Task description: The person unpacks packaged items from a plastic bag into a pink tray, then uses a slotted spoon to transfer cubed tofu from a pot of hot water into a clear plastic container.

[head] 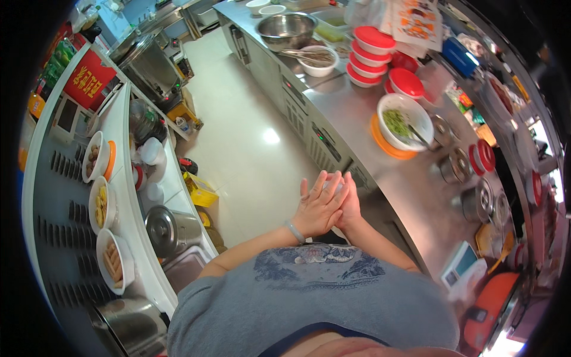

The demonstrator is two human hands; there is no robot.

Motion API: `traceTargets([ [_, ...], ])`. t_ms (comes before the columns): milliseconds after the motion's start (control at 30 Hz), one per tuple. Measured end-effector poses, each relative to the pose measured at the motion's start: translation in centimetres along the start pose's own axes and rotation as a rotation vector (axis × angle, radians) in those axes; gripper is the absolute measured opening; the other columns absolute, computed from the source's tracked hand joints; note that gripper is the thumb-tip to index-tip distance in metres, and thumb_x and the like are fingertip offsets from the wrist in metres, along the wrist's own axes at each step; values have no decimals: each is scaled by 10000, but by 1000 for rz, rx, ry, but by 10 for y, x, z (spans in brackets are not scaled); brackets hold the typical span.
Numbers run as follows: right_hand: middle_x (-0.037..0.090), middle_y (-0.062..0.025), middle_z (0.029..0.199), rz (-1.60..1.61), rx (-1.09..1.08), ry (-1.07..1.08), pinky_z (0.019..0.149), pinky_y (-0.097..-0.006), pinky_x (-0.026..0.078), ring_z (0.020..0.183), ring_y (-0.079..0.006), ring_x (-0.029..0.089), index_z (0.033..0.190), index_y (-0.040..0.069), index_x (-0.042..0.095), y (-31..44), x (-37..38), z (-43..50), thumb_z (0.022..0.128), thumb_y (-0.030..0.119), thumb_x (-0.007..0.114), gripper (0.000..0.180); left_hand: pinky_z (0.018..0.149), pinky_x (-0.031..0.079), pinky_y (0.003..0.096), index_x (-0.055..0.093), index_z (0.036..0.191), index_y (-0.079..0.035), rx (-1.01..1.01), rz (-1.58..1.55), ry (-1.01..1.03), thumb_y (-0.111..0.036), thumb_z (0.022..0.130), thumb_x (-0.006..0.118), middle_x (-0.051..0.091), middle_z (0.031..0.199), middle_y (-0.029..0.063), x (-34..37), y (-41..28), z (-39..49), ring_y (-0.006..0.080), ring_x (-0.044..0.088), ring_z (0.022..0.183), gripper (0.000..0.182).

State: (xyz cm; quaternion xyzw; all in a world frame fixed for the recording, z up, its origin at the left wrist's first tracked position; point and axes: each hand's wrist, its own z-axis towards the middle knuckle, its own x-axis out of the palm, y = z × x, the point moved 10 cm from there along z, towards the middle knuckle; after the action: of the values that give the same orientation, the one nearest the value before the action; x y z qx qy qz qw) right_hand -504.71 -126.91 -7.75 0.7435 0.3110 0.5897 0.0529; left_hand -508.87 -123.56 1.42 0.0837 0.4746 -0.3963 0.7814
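Note:
In front of my chest, above the floor of the aisle, my two hands are pressed together. My left hand [319, 207], with a pale bangle [295, 231] at its wrist, lies across my right hand [351, 203] with its fingers slightly spread. The right hand's palm and some of its fingers are partly hidden behind it. A small pale patch shows between the fingers; whether it is an object held there I cannot tell. Neither hand touches the counters.
On the right, a steel counter [379, 165] bears a white bowl of shredded greens [396, 125], stacked red-lidded tubs [366, 58] and a steel basin [286, 31]. Left, a white shelf [134, 250] holds food bowls [115, 263] and a lidded steel pot [174, 232]. A yellow box [200, 189] stands low beside the aisle.

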Motion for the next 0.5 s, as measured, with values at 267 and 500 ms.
traceTargets([
  [267,581,-22,847,-264,-68,220,624,-246,436,735,-103,536,837,72,549,17,132,245,877,248,516,184,1040,-92,555,379,1332,-63,-48,189,-205,-215,763,536,209,1437,208,-43,229,89,357,76,1366,610],
  [500,569,-42,681,-645,396,924,558,-249,435,612,-115,537,736,41,563,-98,354,416,823,214,603,197,1051,257,436,2,1420,-123,-575,-1062,-606,-282,768,621,90,1468,132,-132,499,85,294,207,1324,913],
])
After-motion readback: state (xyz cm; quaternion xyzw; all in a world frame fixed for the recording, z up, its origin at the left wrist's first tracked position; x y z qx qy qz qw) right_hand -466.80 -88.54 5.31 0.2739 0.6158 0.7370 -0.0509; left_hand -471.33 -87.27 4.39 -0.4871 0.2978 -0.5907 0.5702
